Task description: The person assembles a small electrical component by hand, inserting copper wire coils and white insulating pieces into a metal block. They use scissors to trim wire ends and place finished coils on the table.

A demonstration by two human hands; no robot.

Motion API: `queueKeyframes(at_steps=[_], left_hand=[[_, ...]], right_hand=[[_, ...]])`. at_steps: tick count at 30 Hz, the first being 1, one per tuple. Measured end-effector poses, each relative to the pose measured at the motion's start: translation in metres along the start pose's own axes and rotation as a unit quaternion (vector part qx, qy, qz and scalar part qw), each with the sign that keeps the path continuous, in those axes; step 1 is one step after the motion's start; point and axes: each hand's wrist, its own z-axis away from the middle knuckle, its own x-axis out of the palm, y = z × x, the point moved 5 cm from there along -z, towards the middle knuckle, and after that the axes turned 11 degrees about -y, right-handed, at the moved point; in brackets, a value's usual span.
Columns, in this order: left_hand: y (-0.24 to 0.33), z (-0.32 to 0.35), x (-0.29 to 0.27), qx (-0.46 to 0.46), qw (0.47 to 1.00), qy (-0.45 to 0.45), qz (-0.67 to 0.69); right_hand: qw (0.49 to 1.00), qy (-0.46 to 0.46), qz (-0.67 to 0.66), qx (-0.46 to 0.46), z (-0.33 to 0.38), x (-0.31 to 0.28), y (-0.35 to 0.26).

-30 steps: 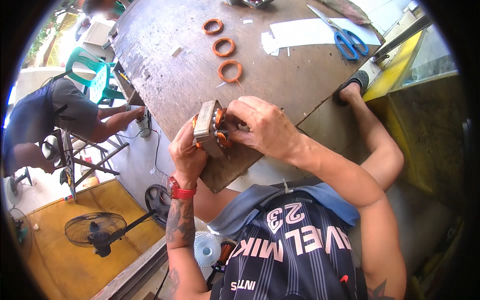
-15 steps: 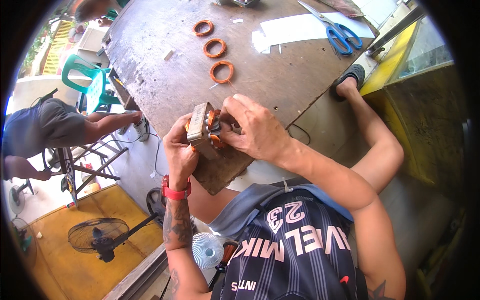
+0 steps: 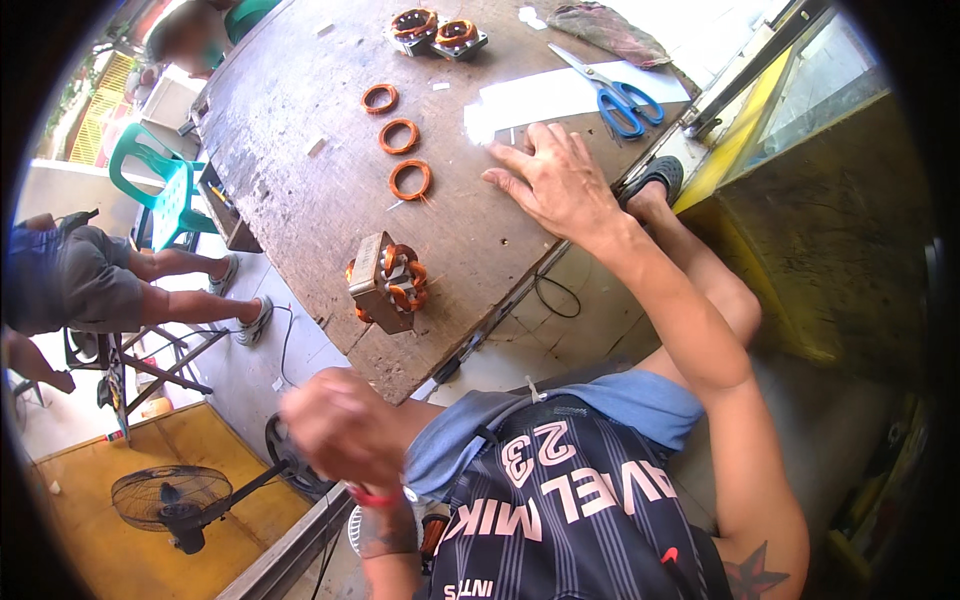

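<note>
A motor stator [image 3: 388,285], a metal core wound with copper wire, stands on the wooden table [image 3: 290,130] near its front edge, and neither hand touches it. Off the table's near corner, my left hand [image 3: 345,420] is smeared by motion, so its fingers cannot be made out. My right hand [image 3: 565,185] reaches over the table with thumb and fingers apart and holds nothing visible. Its fingertips are close to a white paper sheet [image 3: 545,97] and a small white strip. Left of it, three loose copper wire coils [image 3: 410,181] lie in a row.
Blue-handled scissors [image 3: 618,95] lie across the paper, beside a crumpled cloth [image 3: 608,32]. Two more wound stators [image 3: 457,38] stand at the far edge. A fan [image 3: 178,500], a green chair [image 3: 160,185] and another person [image 3: 95,270] are to the left.
Both hands have let go of the stator, which now stands on the table. My right hand has moved away toward the paper; my left has drawn back toward my body. The view has shifted.
</note>
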Motion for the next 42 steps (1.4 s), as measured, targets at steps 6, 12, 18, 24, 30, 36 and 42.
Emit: queueKeyframes(at_steps=[6,12,18,24,30,36,42], left_hand=[[0.035,-0.017,0.133,-0.058,0.947,-0.315,-0.03],[-0.042,-0.069,0.229,-0.13,0.907,-0.322,-0.237],[-0.031,-0.058,0.217,-0.118,0.925,-0.288,-0.217],[-0.015,-0.038,0.205,-0.063,0.933,-0.29,-0.201],[-0.007,-0.02,0.19,-0.009,0.916,-0.378,-0.133],[0.006,0.002,0.165,-0.157,0.943,-0.286,0.057],[-0.001,0.019,0.158,-0.358,0.849,-0.223,0.317]], right_hand=[[0.992,0.004,-0.052,-0.111,0.042,-0.021,0.012],[0.981,-0.027,-0.077,-0.178,0.074,-0.033,0.025],[0.974,0.041,-0.199,-0.102,0.089,-0.036,0.038],[0.944,0.08,-0.315,0.06,0.104,-0.047,0.053],[0.913,0.126,-0.375,0.094,0.117,-0.052,0.045],[0.763,0.053,-0.624,0.159,0.134,-0.034,0.021],[0.627,0.002,-0.762,0.162,0.14,-0.014,-0.017]])
